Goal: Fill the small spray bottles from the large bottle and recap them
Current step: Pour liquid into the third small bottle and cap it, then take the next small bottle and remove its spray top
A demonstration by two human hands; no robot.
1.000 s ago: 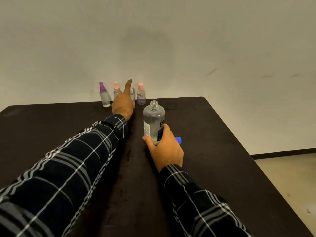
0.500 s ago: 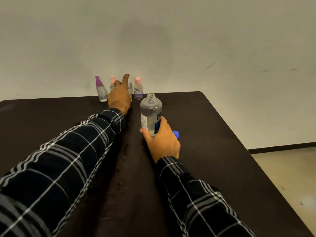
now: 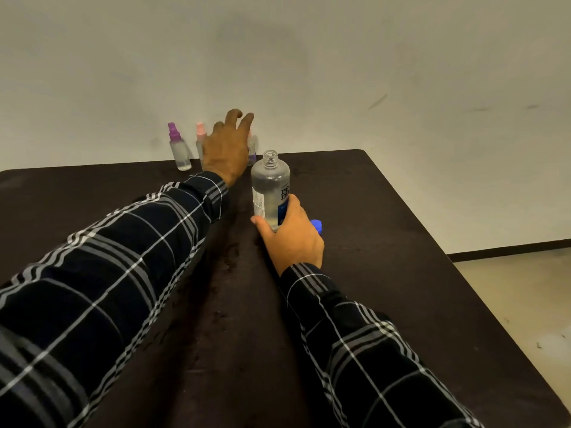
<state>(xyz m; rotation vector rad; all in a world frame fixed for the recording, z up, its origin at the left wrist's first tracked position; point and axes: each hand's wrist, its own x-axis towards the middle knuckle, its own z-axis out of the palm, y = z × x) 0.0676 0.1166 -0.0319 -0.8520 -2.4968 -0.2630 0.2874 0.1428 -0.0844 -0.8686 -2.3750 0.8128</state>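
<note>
- Right hand (image 3: 290,240) grips the uncapped large bottle (image 3: 270,183) near its base, upright on the table (image 3: 401,248).
- Left hand (image 3: 226,148) is stretched forward, fingers loosely spread and holding nothing, over the small spray bottles (image 3: 179,149), possibly touching one.

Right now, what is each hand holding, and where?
Right hand grips the large bottle around its lower body. Left hand appears to hold nothing.

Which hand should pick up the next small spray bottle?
Left. The left hand hovers at the row of small spray bottles by the wall, fingers spread; the right hand grips the uncapped large bottle.
</note>
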